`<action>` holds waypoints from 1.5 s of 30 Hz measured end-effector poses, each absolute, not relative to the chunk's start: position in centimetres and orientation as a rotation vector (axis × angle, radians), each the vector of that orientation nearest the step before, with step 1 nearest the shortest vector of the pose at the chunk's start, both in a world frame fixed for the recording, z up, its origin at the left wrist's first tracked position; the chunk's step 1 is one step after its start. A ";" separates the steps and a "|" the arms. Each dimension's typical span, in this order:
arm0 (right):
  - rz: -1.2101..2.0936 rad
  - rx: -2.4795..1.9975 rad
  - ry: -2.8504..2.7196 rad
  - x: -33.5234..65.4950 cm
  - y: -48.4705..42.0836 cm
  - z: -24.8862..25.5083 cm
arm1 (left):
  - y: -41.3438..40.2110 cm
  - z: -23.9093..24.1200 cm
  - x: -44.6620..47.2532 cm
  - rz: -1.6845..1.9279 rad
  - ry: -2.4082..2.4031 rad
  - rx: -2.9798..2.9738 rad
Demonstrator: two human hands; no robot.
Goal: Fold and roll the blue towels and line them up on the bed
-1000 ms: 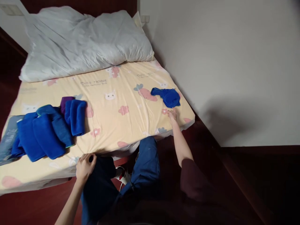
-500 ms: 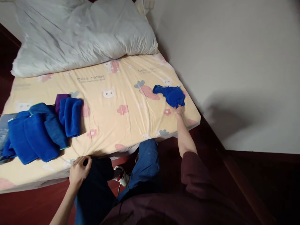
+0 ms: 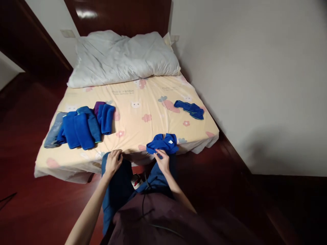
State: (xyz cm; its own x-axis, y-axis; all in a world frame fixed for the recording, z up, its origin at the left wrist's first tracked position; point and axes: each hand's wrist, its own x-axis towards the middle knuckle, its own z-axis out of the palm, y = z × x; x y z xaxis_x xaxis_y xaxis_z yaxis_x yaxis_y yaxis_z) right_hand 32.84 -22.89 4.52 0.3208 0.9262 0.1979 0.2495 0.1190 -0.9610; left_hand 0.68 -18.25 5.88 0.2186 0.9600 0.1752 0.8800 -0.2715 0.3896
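Note:
A small blue garment [image 3: 163, 143] with a white label lies crumpled at the bed's front edge, by my right knee. My right hand [image 3: 162, 160] pinches its near left edge between thumb and fingers. My left hand [image 3: 114, 161] rests on my left knee, fingers loosely bent and holding nothing. Farther back on the right, a second small blue garment [image 3: 191, 109] with light green seams lies on the patterned bed sheet [image 3: 133, 117]. To the left lie folded blue clothes [image 3: 78, 131], a folded blue piece [image 3: 107, 119] with purple cloth [image 3: 99, 108] behind it, and folded jeans [image 3: 55, 132].
A large pale grey bundle of bedding [image 3: 122, 61] spans the head of the bed, before a dark wooden headboard [image 3: 122, 17]. A white wall [image 3: 255, 85] runs along the right side. Dark red flooring [image 3: 20, 153] surrounds the bed.
My right hand has drawn back from the far right, bringing one blue garment to the front edge; the green-seamed one stays behind. My left hand stays on my knee. The view has tilted up and left.

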 end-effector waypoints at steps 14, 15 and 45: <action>1.059 -1.379 -0.977 31.4 -28.7 6.1 | -23.1 5.9 14.8 0.532 1.005 2.337; 1.068 -1.374 -1.010 31.8 -29.0 6.8 | -23.2 6.0 14.7 0.515 1.036 2.348; 0.417 -1.173 -1.715 42.3 -33.6 19.5 | -32.8 20.0 0.0 0.550 1.220 2.296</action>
State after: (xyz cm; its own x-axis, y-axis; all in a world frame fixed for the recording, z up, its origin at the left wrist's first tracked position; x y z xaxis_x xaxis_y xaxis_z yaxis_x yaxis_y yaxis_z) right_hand 42.35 -33.63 19.46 -0.0548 0.8494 0.5249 0.5137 0.4747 -0.7147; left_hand 0.02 -32.85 19.96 0.5222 0.8439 0.1234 0.6513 -0.4880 0.5810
